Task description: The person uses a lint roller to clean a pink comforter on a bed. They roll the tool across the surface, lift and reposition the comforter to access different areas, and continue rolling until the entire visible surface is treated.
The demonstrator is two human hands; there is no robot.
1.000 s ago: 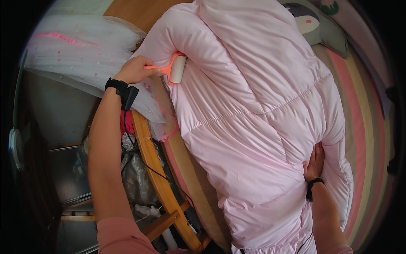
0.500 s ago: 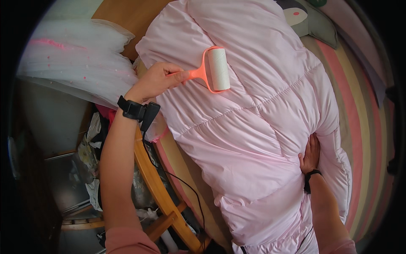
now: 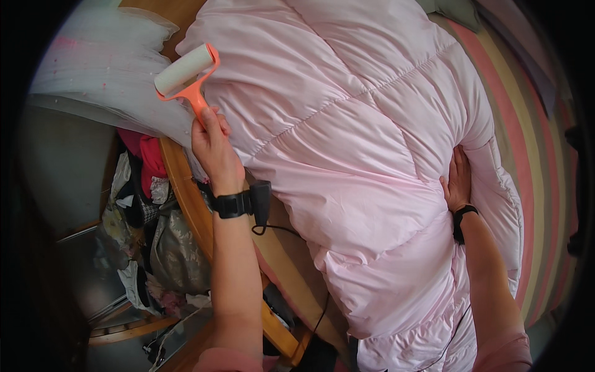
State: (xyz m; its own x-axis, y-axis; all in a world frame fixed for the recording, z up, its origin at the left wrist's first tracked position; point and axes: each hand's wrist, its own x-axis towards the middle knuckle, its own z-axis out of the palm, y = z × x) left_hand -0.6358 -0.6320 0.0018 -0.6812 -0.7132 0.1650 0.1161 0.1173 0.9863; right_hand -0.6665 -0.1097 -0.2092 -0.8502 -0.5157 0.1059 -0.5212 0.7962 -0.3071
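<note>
Striped bed cover, pink/beige/grey bands, shows down R side & in a strip L of ctr. Pink quilted piece lies on it & fills the middle: puffy, wrinkled, stitched seams across. White tulle w/ small pink dots, upper L. Clothes heap, lower L, mixed greys & whites, w/ magenta cloth at its top. Wooden rail btwn heap & bed. Hands well apart: L hand closed round the handle of lint roller; R hand lies flat on R part of quilted piece, fingers extended. Roller = orange frame, white cyl., tilted, upper L, in front of tulle & quilted edge as seen; can't tell if it touches either. Black strap on L wrist, w/ black block; black band on R wrist. Thin black cable nr block.
</note>
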